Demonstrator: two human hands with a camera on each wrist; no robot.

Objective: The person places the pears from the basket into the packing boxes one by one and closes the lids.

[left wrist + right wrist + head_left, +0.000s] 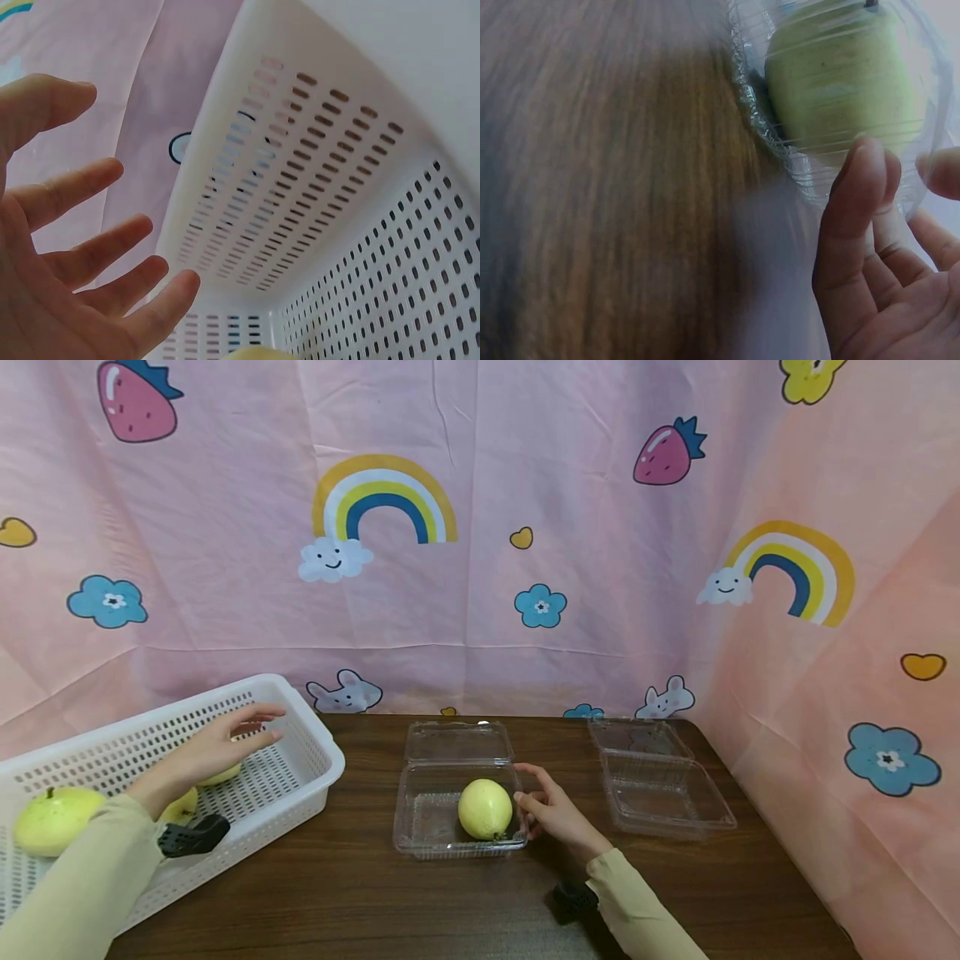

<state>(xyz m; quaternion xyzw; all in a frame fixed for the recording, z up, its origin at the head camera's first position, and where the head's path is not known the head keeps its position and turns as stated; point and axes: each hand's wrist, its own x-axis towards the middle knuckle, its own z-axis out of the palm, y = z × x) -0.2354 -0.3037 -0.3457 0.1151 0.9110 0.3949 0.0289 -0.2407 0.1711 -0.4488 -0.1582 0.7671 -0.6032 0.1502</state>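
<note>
My left hand (225,743) hangs over the white plastic basket (307,710), fingers spread and holding nothing, as the left wrist view also shows. Below it are yellow-green pears, one large pear (56,820) near my forearm and a pear (221,775) partly hidden by the hand. At the table's middle stands a clear plastic clamshell box (423,814) with its lid folded back; a round pear (485,810) sits in its right half. My right hand (555,814) grips that box's right rim, fingers against the outer wall beside the pear (840,82).
A second clear clamshell box (667,789), lid back, stands on the right of the dark wooden table (360,893). A printed pink cloth (480,677) hangs behind the table and along its right side. Black wrist bands (193,835) show on both arms.
</note>
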